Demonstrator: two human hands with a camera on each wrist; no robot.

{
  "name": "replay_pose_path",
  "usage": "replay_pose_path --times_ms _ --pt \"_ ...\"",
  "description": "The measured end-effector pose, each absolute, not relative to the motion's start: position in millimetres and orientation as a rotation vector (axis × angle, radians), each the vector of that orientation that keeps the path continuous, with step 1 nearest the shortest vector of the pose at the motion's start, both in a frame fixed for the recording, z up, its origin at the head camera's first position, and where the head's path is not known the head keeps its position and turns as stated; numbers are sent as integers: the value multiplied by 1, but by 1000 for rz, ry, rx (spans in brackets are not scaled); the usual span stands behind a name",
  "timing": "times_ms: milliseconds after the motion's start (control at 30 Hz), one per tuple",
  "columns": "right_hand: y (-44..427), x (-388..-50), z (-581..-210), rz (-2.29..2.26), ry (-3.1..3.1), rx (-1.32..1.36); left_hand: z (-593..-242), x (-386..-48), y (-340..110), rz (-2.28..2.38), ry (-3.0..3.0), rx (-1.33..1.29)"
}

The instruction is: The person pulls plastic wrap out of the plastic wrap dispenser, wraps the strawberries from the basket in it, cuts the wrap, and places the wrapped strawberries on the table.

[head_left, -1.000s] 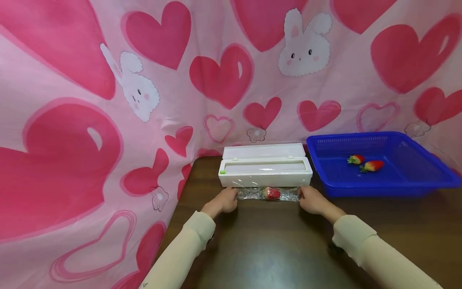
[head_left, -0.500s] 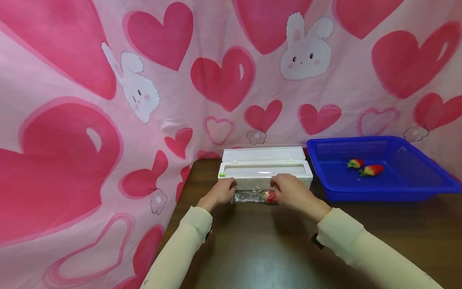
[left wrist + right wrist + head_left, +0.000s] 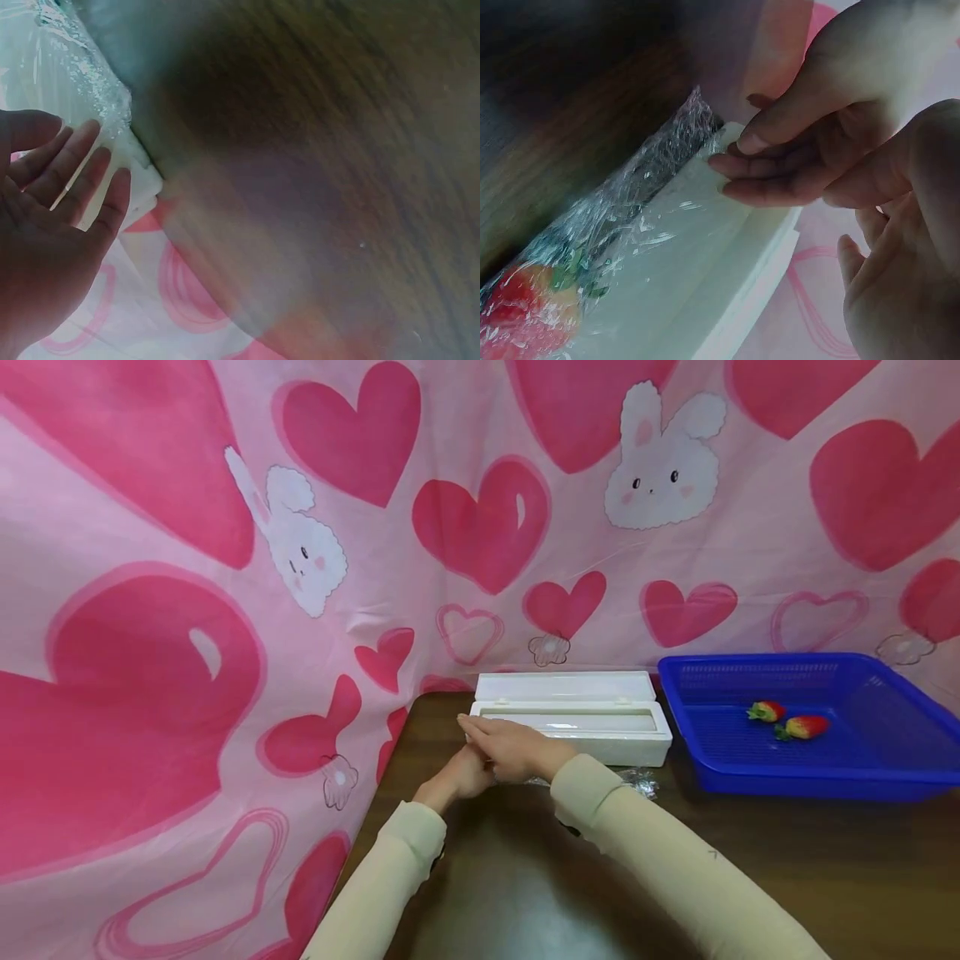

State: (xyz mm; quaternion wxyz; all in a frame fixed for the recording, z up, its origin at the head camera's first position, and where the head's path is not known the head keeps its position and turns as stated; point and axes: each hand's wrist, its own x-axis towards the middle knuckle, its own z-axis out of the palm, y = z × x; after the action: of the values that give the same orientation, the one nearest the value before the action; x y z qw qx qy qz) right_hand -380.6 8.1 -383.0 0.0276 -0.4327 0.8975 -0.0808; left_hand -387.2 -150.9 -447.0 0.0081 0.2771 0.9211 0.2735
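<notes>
Clear film (image 3: 630, 196) around strawberry (image 3: 526, 313) lies along white box (image 3: 637, 752); right hand (image 3: 517, 750) has moved across to left hand (image 3: 459, 774), both relaxed, grasping nothing, so strawberry is unheld.

Left arm: my left arm (image 3: 378, 881) stretches forward, slanting inward.
Right arm: my right arm (image 3: 675, 856) slants forward and across to the left.
Left hand: my left hand (image 3: 462, 773) has its fingers loose and slightly spread.
Right hand: my right hand (image 3: 510, 748) overlaps the left, fingers extended.
</notes>
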Motion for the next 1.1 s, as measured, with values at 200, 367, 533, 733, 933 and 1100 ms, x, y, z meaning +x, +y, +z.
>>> replay_pose_path --times_ms 200,367,533,733,933,1100 --pt "2 -386 -388 -131 2827 -1211 -445 -385 -150 820 2896 815" --pt "-2 -380 -385 -83 2921 -1157 -443 -385 -149 807 2914 785" --pt "-3 -377 -391 -54 2980 -1135 -446 -388 -148 817 2929 778" --pt "5 -373 -401 -67 3003 -1102 -449 -389 -149 793 2894 770" --pt "21 -369 -404 -84 3088 -1085 -448 -393 -148 798 2902 821" --pt "44 -359 -413 -100 3104 -1116 -453 -389 -144 786 2903 860"
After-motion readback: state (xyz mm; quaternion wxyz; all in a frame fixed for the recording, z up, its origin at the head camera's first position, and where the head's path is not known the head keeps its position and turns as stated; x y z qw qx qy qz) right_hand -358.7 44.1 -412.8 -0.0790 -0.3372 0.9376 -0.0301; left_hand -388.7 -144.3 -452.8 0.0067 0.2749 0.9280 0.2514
